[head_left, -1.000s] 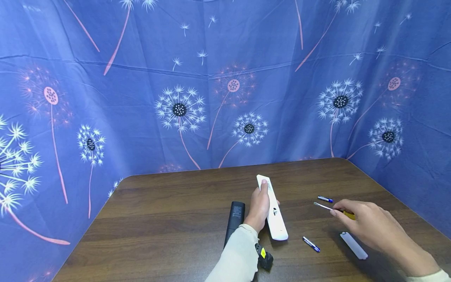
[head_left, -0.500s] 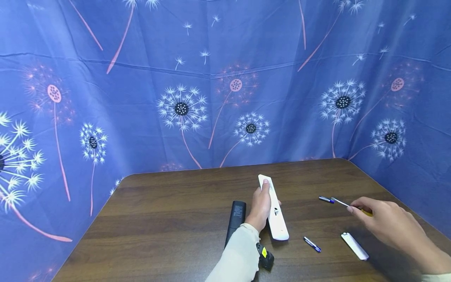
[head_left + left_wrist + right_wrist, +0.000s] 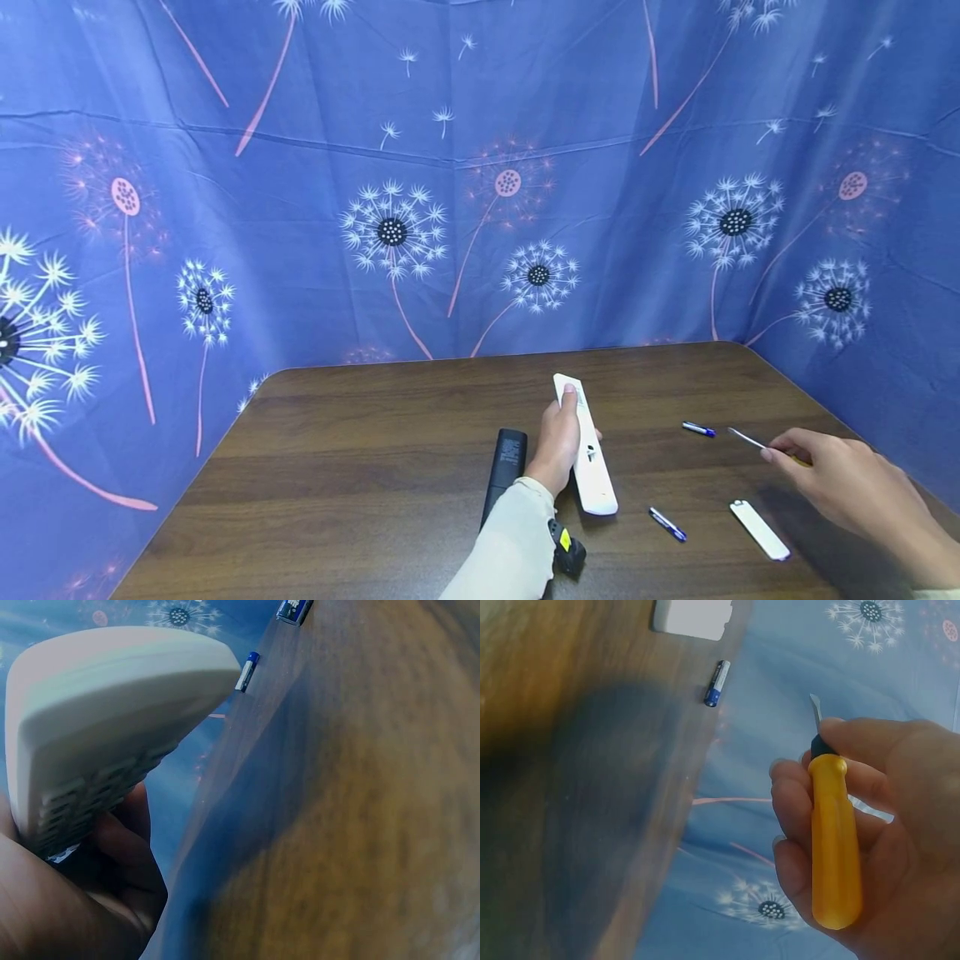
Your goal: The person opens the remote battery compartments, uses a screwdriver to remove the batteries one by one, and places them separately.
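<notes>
Dial reference: twelve o'clock is the far edge of the table (image 3: 360, 483). The white remote (image 3: 595, 487) is in the left hand (image 3: 557, 437), keys facing down, long axis running about eleven to five. The thumb lies along the back near the far end and the fingers curl beneath, clasping the body. From where I stand, I cannot tell whether the near end touches the table.

Handling: the shell looks like smooth, rigid plastic, probably light. It should not bend, but may slide in a loose hold. Grip by the long edges, clear of the small dark opening in the back; its rim is likely the most fragile area.

At three o'clock from the white remote, the right hand (image 3: 858, 479) pinches a screwdriver (image 3: 836, 847) beside its black collar, the yellow handle lying along the palm and the blade aimed toward ten. The tool looks stiff. Holding near the collar should favour fine control; the thick handle should favour torque.

Loose parts: the far battery (image 3: 699, 428) lies at three, the near battery (image 3: 667, 524) at four; both are smooth and likely to roll. The white cover (image 3: 760, 529), at eight from the right hand, looks thin; lift it by its edges. A black remote (image 3: 506, 458) lies at nine, partly behind the left sleeve (image 3: 510, 542).
</notes>
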Tool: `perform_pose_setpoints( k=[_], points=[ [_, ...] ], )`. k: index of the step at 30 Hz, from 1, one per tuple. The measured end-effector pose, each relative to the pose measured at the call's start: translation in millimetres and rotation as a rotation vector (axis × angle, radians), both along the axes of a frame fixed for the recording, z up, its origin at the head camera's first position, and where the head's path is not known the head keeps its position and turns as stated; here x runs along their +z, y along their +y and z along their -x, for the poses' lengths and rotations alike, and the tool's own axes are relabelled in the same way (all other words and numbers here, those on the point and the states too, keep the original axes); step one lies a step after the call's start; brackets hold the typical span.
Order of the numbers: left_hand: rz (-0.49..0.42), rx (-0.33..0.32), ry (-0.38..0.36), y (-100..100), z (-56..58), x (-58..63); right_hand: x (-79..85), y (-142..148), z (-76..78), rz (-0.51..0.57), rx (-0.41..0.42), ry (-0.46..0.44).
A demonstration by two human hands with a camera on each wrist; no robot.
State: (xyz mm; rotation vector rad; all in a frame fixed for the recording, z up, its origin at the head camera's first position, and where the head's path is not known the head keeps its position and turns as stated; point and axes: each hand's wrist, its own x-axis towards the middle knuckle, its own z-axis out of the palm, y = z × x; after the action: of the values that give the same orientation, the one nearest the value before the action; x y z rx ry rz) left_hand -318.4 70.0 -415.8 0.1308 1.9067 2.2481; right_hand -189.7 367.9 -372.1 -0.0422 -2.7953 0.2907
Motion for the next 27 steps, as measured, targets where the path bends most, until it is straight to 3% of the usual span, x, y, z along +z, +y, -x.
perform_pose_setpoints(
  k=[8,27],
  points=[
    [0.008,-0.009,-0.008,0,0.1,0.9,1.3,5,2.6,-0.001,-0.016,-0.053],
    [0.016,0.002,-0.019,0,2.0,-1.0,-15.2,23,13.4,-0.038,-0.012,-0.167]
  ],
)
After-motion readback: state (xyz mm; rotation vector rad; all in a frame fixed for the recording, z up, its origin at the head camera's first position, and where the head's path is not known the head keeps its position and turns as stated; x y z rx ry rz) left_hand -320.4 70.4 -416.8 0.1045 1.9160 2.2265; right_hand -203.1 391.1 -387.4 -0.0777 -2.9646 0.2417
